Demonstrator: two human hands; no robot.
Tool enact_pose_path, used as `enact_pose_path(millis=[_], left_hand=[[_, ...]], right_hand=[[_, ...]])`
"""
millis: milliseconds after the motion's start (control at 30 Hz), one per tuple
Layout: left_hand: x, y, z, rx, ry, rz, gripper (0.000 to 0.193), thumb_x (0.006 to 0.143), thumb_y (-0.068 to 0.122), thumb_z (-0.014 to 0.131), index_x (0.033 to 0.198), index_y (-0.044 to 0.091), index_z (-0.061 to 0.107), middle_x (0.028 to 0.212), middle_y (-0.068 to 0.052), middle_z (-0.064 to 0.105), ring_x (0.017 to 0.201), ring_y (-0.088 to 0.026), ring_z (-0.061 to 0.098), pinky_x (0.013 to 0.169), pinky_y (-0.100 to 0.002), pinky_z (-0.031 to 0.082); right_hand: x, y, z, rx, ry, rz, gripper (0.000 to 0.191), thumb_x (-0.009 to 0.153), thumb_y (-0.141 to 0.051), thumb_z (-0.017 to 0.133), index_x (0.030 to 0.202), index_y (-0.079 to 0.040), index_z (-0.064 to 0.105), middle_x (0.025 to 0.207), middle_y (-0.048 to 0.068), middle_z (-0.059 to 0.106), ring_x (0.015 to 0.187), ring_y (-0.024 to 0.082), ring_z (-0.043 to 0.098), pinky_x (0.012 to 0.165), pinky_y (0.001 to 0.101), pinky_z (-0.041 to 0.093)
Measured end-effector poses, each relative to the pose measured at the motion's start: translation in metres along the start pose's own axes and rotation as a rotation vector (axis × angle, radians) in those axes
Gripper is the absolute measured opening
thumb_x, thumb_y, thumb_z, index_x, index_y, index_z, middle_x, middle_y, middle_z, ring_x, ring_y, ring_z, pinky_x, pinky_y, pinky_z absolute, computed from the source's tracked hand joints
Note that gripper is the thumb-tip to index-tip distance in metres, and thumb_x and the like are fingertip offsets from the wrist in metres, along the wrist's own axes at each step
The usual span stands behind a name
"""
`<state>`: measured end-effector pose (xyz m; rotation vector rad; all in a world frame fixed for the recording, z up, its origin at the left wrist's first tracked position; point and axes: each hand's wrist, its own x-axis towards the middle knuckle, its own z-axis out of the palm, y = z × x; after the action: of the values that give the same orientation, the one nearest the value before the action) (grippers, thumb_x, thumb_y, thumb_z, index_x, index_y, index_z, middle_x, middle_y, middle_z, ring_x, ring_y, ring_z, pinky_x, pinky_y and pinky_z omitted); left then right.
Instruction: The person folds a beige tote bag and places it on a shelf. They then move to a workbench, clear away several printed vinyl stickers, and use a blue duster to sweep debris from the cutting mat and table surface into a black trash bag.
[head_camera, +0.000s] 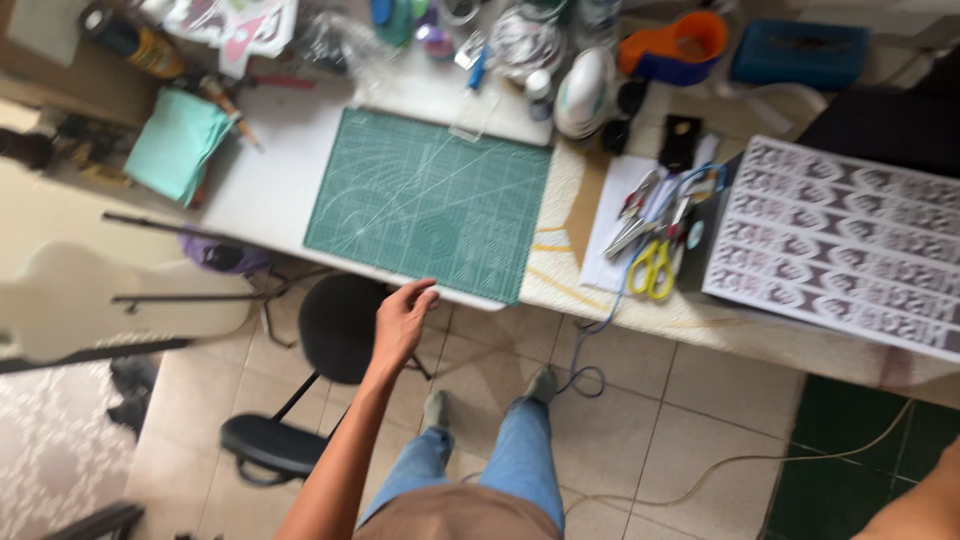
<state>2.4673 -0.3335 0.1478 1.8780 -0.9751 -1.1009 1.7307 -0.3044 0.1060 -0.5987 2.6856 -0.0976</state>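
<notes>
My left hand (402, 320) reaches forward with fingers loosely apart and holds nothing. It hovers just short of the front edge of a green cutting mat (430, 200) that lies on a white table (265, 170). Below the hand stands a black round stool (338, 325). Only a bit of my right arm (915, 505) shows at the bottom right corner; the right hand is out of view. My legs in blue jeans (500, 465) stand on the tiled floor.
Yellow-handled scissors (652, 268) and pliers lie on white paper to the right of the mat. A patterned printed sheet (845, 240) lies at far right. A teal cloth (180, 145) lies at left. Cables (590, 360) trail over the floor. Clutter lines the table's back.
</notes>
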Motion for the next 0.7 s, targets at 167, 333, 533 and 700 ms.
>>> enact_pose_path(millis=[167, 333, 533, 700], left_hand=[[0.000, 0.010, 0.023, 0.017, 0.026, -0.045, 0.032, 0.100, 0.019, 0.060, 0.125, 0.001, 0.069, 0.105, -0.011, 0.079, 0.094, -0.016, 0.076, 0.084, -0.029, 0.058], [0.003, 0.008, 0.055, 0.025, -0.053, -0.073, 0.033, 0.100, 0.021, 0.060, 0.126, 0.002, 0.068, 0.106, -0.010, 0.079, 0.094, -0.015, 0.075, 0.084, -0.029, 0.057], [0.023, -0.004, 0.073, -0.041, -0.105, -0.028, 0.031, 0.100, 0.019, 0.061, 0.124, 0.001, 0.070, 0.102, -0.011, 0.078, 0.090, -0.018, 0.075, 0.081, -0.031, 0.058], [0.046, -0.014, 0.071, 0.049, 0.013, 0.015, 0.032, 0.099, 0.025, 0.062, 0.119, 0.003, 0.074, 0.101, -0.011, 0.081, 0.092, -0.021, 0.075, 0.083, -0.033, 0.057]], right_hand=[[0.033, 0.010, -0.001, 0.014, 0.013, 0.018, 0.049, 0.100, -0.034, 0.063, 0.141, -0.008, 0.062, 0.106, 0.022, 0.067, 0.094, 0.032, 0.066, 0.082, 0.0442, 0.051], [0.052, 0.021, -0.002, 0.026, 0.035, 0.016, 0.048, 0.099, -0.034, 0.063, 0.140, -0.009, 0.062, 0.101, 0.021, 0.067, 0.090, 0.031, 0.066, 0.079, 0.0437, 0.051], [0.030, 0.022, -0.014, 0.053, 0.069, -0.010, 0.047, 0.098, -0.034, 0.063, 0.138, -0.010, 0.062, 0.096, 0.020, 0.067, 0.085, 0.030, 0.067, 0.076, 0.0431, 0.052], [-0.018, 0.027, -0.027, 0.092, 0.103, 0.005, 0.046, 0.097, -0.034, 0.063, 0.137, -0.011, 0.063, 0.091, 0.019, 0.067, 0.081, 0.029, 0.067, 0.074, 0.0426, 0.052]])
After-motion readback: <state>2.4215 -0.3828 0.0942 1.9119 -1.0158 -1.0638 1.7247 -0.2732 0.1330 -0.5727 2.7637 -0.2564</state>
